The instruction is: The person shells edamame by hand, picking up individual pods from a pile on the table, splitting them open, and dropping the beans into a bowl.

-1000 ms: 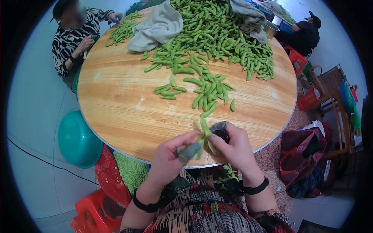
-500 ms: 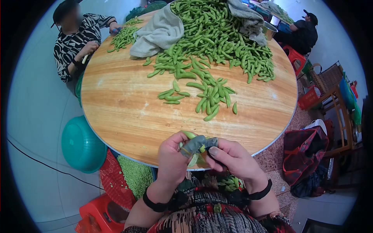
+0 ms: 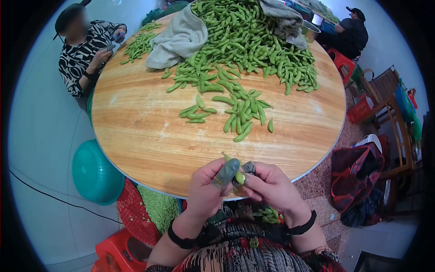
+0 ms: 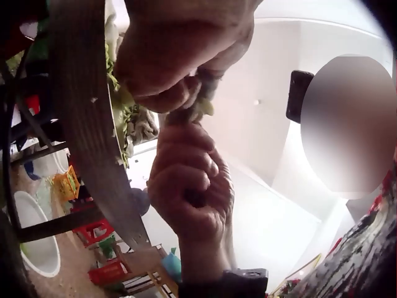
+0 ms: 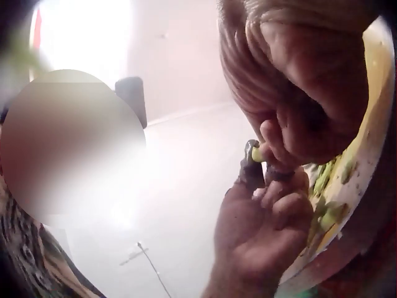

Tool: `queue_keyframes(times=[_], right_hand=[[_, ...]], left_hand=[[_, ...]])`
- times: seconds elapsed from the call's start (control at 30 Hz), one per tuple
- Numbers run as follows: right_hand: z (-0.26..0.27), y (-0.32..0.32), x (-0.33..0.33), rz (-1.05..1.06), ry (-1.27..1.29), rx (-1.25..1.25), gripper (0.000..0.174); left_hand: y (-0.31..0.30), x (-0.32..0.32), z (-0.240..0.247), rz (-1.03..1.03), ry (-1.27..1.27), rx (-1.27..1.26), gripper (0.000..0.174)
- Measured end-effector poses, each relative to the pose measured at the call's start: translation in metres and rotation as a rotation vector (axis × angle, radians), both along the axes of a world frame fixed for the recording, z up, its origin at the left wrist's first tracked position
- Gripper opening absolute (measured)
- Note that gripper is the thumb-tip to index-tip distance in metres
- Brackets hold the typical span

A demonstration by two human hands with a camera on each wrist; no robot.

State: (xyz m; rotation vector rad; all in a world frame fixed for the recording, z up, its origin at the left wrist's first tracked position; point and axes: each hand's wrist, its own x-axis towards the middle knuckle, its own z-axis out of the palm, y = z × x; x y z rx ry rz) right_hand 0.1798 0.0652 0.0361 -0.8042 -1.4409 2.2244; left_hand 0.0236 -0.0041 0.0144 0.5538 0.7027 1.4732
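Observation:
A green soybean pod (image 3: 240, 176) is pinched between my two hands just above the near table edge. My left hand (image 3: 204, 186) grips it with fingers curled, its thumb (image 3: 227, 172) in a grey cover lying along the pod. Opposite, my right hand (image 3: 274, 186) pinches the pod's other end; a dark cover wraps one of its fingertips (image 3: 248, 167). A pale bit of bean shows by the right thumb. In the left wrist view both hands meet at the fingertips, and the right wrist view shows a bit of green (image 5: 257, 154) between them.
A big heap of pods (image 3: 244, 36) covers the far side of the round wooden table (image 3: 145, 136), with grey cloths (image 3: 179, 38) on it. Shelled beans (image 3: 156, 204) lie below the near left edge, beside a green basin (image 3: 97, 172) and red stool (image 3: 120, 249). Another person (image 3: 86, 50) sits at left.
My hands have drawn back from the tabletop toward my body and come together. The right hand has brought a pod from the small pile, and the grey-covered left thumb now lies along a pod.

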Motion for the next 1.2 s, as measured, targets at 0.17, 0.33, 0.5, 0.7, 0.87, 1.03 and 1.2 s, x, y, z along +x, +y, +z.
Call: queue_keyframes(times=[0.17, 0.33, 0.5, 0.7, 0.87, 1.03, 1.2], right_hand=[[-0.003, -0.003, -0.009, -0.223, -0.256, 0.643, 0.014], [-0.009, -0.002, -0.014, -0.308, -0.165, 0.666, 0.013], [0.014, 0.009, -0.004, -0.337, -0.336, 1.377, 0.012], [0.015, 0.005, -0.002, 0.012, -0.466, 1.465, 0.013], [0.017, 0.002, 0.003, -0.083, -0.451, 1.413, 0.012], [0.010, 0.008, 0.001, -0.526, -0.200, 0.755, 0.013], [0.001, -0.011, -0.020, -0.383, -0.106, 0.572, 0.014]], left_hand=[[0.005, 0.027, 0.010, 0.250, 0.141, -0.133, 0.017], [0.002, 0.010, -0.001, 0.152, 0.056, -0.114, 0.028], [0.005, 0.002, 0.008, 0.251, 1.004, 0.083, 0.022], [0.004, -0.005, 0.010, 0.204, 1.284, 0.186, 0.020], [0.002, -0.009, 0.018, 0.183, 1.396, 0.060, 0.022], [0.007, -0.010, 0.012, 0.045, 0.266, -0.181, 0.023], [0.010, 0.013, 0.007, 0.195, -0.108, -0.143, 0.019]])
